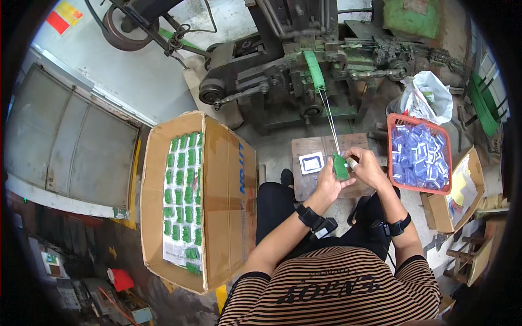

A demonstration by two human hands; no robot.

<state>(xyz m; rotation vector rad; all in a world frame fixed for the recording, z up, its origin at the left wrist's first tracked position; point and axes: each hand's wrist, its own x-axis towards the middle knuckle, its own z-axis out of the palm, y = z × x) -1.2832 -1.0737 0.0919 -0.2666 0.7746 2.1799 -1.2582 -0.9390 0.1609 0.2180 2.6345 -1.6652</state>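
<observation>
A small bundle of green pieces (340,168) sits in my left hand (329,183), whose thumb and fingers hold it from the left and below. My right hand (366,167) is closed against the bundle's right side, with a pale band or wrap around one finger. Two thin pale rods or wires run up from the bundle to a long row of green pieces (314,70) on the machine. Left of my hands, a white tray with a dark blue border (311,163) lies on a wooden board (304,145).
A cardboard box (228,201) to the left holds rows of green bundles (186,185). On the right stand a red basket (392,157) of clear bluish plastic pieces, a white bag (437,98) and an opened carton (437,212). The dark machine (261,70) spans the far side.
</observation>
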